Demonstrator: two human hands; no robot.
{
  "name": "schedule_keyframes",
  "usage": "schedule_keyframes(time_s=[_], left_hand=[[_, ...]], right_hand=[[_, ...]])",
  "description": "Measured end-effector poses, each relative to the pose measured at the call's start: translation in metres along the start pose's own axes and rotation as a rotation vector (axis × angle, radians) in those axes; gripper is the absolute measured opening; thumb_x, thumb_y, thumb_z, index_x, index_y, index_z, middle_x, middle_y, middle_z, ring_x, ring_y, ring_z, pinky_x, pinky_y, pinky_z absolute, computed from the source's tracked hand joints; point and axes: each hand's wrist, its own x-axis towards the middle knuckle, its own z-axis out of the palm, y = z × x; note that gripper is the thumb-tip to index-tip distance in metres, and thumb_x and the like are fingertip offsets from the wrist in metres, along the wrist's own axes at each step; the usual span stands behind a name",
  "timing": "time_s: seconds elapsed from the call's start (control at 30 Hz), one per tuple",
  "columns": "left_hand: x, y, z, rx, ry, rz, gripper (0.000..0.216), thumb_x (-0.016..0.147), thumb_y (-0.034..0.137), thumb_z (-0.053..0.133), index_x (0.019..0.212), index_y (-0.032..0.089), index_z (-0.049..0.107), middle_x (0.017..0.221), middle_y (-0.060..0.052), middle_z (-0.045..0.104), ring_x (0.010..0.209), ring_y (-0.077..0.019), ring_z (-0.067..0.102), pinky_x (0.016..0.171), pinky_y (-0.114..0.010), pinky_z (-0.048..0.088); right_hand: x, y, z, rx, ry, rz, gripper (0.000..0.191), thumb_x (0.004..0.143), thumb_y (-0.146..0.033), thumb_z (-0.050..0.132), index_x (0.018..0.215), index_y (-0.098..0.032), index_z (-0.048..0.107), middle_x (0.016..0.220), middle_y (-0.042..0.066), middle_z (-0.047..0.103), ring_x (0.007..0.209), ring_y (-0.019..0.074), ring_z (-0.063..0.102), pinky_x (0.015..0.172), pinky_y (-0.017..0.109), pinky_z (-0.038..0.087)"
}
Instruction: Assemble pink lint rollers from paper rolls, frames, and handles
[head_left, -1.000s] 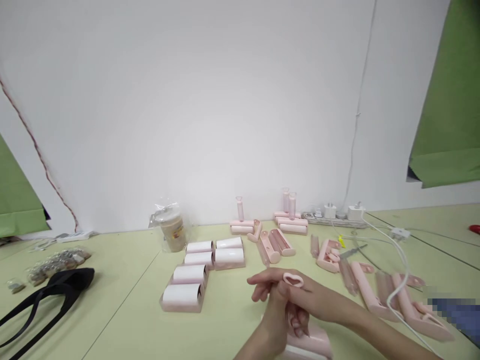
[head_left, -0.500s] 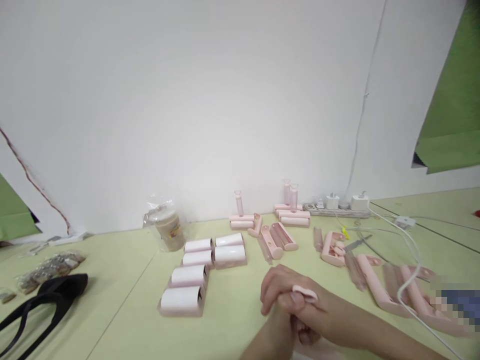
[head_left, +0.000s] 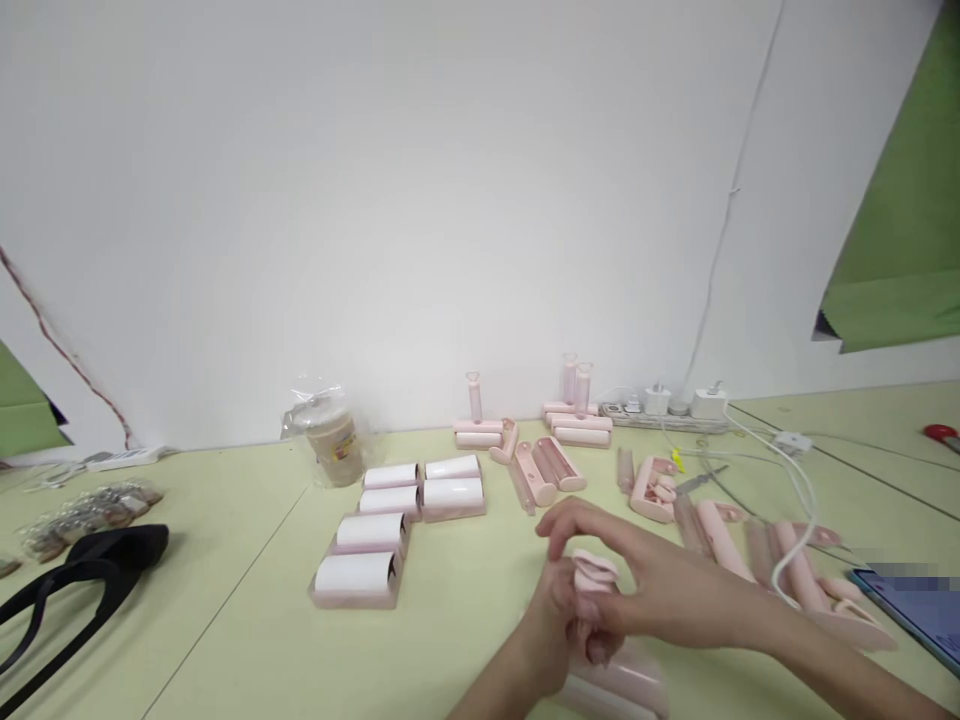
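Low in the middle of the head view, my left hand (head_left: 549,632) is closed round a pink plastic part (head_left: 595,572) with a rounded, ridged top. My right hand (head_left: 660,578) reaches in from the right, its thumb against the same part and its index finger arched above it. The fingers hide the lower portion of the part. Just below my hands lies a pink roller-shaped body (head_left: 626,680), partly covered and cut off by the frame edge.
White paper rolls in pink trays (head_left: 356,575) stand left of my hands. Pink roller cases (head_left: 536,475) lie behind. On the right are more pink cases (head_left: 724,540), a white cable (head_left: 806,530) and a phone (head_left: 911,610). A bagged cup (head_left: 334,445) and black straps (head_left: 112,565) are further left.
My right hand has loosened from its clasp over my left hand, and its fingers have lifted and spread. More of the pink part shows. The view has shifted slightly, revealing the phone and the roller-shaped body.
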Motion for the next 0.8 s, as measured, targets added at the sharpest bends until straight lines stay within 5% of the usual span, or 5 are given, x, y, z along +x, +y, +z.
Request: schedule_keyframes(time_s=[0.13,0.23,0.4,0.57,0.8], left_hand=[[0.004,0.009,-0.002,-0.022,-0.105,-0.036,0.069,0.06,0.082,0.025,0.05,0.016,0.044,0.036,0.004,0.036,0.031,-0.0066,0.033,0.036,-0.021,0.025],[0.006,0.038,-0.01,0.173,-0.062,-0.068,0.061,0.065,0.072,0.034,0.064,0.014,0.054,0.059,-0.005,0.056,0.057,-0.0163,0.054,0.055,-0.027,0.04],[-0.023,0.077,-0.051,0.505,0.434,0.232,0.052,0.073,0.06,0.032,0.096,0.017,0.049,0.106,-0.011,0.052,0.108,-0.0248,0.042,0.095,-0.037,0.029],[-0.079,0.076,-0.108,1.317,1.263,0.552,0.056,0.067,0.044,0.056,0.11,0.016,0.033,0.114,-0.015,0.039,0.113,-0.0281,0.036,0.098,-0.044,0.026],[-0.1,0.077,-0.153,1.51,1.421,0.052,0.092,0.047,0.04,0.072,0.119,0.018,0.02,0.123,-0.016,0.034,0.117,-0.036,0.032,0.097,-0.048,0.028]], right_hand=[[-0.011,0.005,-0.005,-0.235,0.144,-0.12,0.024,0.069,-0.028,0.063,0.091,-0.028,0.053,0.11,-0.001,0.051,0.099,0.0205,0.05,0.082,0.027,0.041],[-0.009,0.005,-0.007,-0.267,0.165,-0.207,0.024,0.074,-0.031,0.059,0.098,-0.027,0.055,0.106,0.002,0.054,0.101,0.0228,0.05,0.083,0.03,0.041],[0.024,-0.018,-0.036,-0.203,0.334,-0.223,0.025,0.078,-0.041,0.054,0.094,-0.021,0.057,0.092,0.005,0.06,0.083,0.023,0.058,0.07,0.032,0.045],[0.114,-0.045,-0.058,-0.164,0.542,-0.516,0.019,0.078,-0.035,0.058,0.086,-0.018,0.056,0.083,0.003,0.06,0.082,0.0197,0.058,0.068,0.03,0.047],[0.258,-0.033,-0.014,-0.135,0.6,-0.481,0.026,0.086,-0.028,0.051,0.109,-0.015,0.052,0.108,0.006,0.055,0.09,0.0187,0.057,0.075,0.039,0.048]])
